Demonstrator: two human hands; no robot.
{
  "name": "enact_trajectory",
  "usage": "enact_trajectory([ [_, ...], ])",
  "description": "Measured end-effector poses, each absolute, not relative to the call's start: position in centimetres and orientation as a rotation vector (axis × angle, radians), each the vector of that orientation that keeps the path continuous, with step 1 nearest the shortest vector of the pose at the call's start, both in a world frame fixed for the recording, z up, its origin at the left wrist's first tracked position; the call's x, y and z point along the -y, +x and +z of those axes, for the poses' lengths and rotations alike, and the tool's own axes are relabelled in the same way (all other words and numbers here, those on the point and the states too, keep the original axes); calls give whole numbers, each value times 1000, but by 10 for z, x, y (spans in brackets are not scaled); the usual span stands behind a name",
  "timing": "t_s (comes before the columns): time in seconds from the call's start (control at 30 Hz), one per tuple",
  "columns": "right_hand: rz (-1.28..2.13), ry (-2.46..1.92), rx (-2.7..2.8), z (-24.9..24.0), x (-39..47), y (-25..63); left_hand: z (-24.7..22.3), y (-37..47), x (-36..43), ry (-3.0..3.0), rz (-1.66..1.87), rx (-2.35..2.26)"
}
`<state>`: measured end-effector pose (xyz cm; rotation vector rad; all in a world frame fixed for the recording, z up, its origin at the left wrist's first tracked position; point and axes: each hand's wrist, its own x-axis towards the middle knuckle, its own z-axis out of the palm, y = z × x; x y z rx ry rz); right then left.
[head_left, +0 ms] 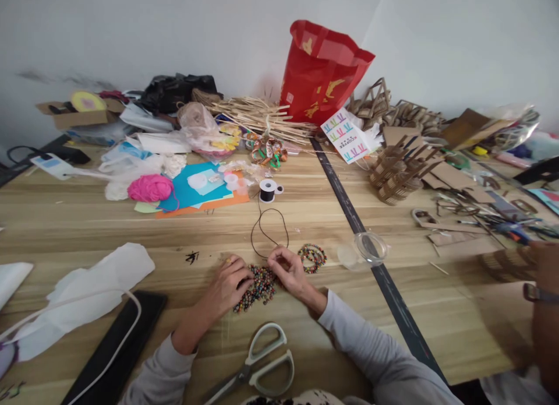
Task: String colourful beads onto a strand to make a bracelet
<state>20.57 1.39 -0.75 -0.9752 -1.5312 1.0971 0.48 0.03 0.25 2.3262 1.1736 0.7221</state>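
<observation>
My left hand (227,284) rests curled on bead pile (257,288) at bench (305,218) front. My right hand (286,266) pinches black cord (267,230) end. Best keep cord tip short, stiff; pick one bead, hole up. Finished bracelets (312,257) just beside.

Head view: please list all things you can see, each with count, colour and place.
beads: one pile, mixed colours, between the hands
cord: one, black, looping from spool to right hand
spool: one, black, behind the loop
bracelets: small stack, mixed colours, right of hands
cup: one, clear, on the dark strip
scissors: one, grey, near edge
yarn: one ball, pink, left
bag: one, red, by wall
left hand: on beads
right hand: pinching cord
</observation>
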Motion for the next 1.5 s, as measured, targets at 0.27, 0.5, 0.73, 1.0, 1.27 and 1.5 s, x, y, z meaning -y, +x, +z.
enact_trajectory([
  [0.27,1312,-991,1284,-5,-21,209,7,7,0,1958,1054,-1160],
  [0.5,1269,-991,1337,-6,-17,206,2,5,0,1541,1142,-1194],
  [0.73,881,-861,1705,-4,-6,202,-4,4,-2,1361,1119,-1052],
  [1.0,607,-718,1983,-4,-2,199,-3,4,-1,1300,1044,-1021],
  [1.27,608,-735,1998,-6,-3,200,-5,1,-1,1324,979,-1034],
  [1.5,599,-724,2032,-3,-4,199,-7,1,-1,1362,946,-1055],
])
